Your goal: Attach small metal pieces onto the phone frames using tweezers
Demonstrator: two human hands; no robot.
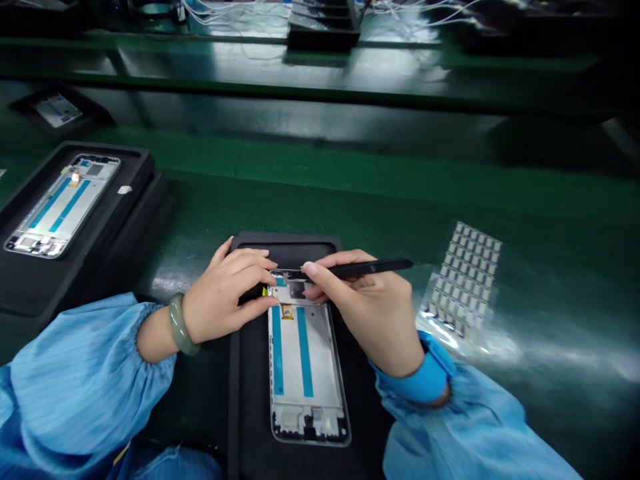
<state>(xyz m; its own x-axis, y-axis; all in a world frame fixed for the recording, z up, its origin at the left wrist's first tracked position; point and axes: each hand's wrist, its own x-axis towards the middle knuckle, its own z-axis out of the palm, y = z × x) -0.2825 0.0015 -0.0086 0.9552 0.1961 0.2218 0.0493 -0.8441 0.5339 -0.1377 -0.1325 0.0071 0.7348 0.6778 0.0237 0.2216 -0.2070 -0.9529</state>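
Observation:
A silver phone frame (320, 353) with two blue strips lies on a black foam tray (243, 400) in front of me. My left hand (225, 293) rests at the upper left edge of this frame, fingers stretched out and apart, their tips touching it. Black tweezers (373, 267) are pinched in my right hand (367, 307), held slantwise over the frame's top end. The working tip is partly hidden by my fingers. A small orange flex cable (287, 312) shows near my left thumb.
To the right lies a sheet of small rectangular parts (467, 277) in clear plastic. A second phone frame (65, 203) sits on stacked black trays (135, 160) at left, with another device (57, 109) farther back. White cables (225, 13) run along the back shelf.

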